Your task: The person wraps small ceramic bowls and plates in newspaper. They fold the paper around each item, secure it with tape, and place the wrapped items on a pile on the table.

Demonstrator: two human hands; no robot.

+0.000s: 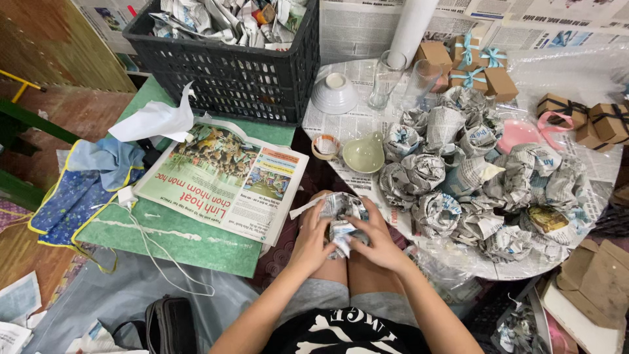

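Over my knees both hands close around a small bundle wrapped in newspaper [342,216]. My left hand [313,241] grips its left side and my right hand [377,241] presses the paper in from the right. What lies inside the paper is hidden. Just beyond, on a low round table [367,118] covered in newspaper, sits a heap of similar newspaper-wrapped bundles [472,177].
A pale green gravy boat [363,154], a tape roll [325,145], an upturned white bowl [335,92] and two glasses [386,78] stand on the table. Small brown gift boxes [472,65] sit behind. A black crate [229,52] of crumpled paper and an open newspaper [226,177] lie left.
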